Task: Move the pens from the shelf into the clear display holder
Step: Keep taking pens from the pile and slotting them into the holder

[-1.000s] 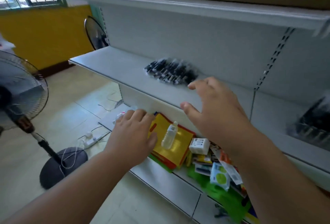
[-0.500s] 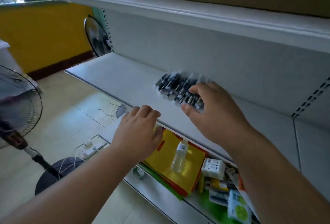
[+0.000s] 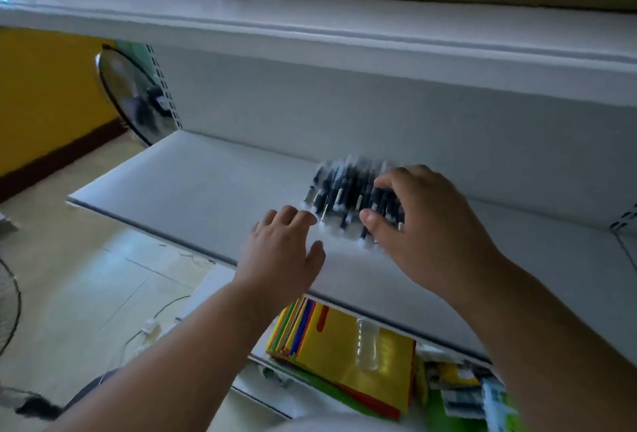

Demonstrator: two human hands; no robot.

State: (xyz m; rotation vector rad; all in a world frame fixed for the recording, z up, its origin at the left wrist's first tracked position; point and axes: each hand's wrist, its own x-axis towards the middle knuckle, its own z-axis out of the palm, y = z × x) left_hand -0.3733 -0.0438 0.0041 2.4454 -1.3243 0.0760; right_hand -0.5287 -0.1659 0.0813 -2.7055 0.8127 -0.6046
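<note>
Reaching over the heap of black pens with white tips (image 3: 348, 200), which lies on the pale grey metal shelf (image 3: 206, 197) near the back wall. Right hand (image 3: 424, 225) is on the heap's right side, fingers curled over the top, thumb at the near edge; blur hides whether it has closed on any pens, so cannot tell. Left hand (image 3: 282, 252) is flat, fingers fairly straight, tips just beside the heap's near-left corner, holding nothing. Clear display holder not in view. To do the step well, my judgement: sweep both hands inward, bunch the pens parallel, clamp from both sides, lift level so none roll toward the shelf edge. Yellow folder stack (image 3: 348, 352) sits on the lower shelf.
</note>
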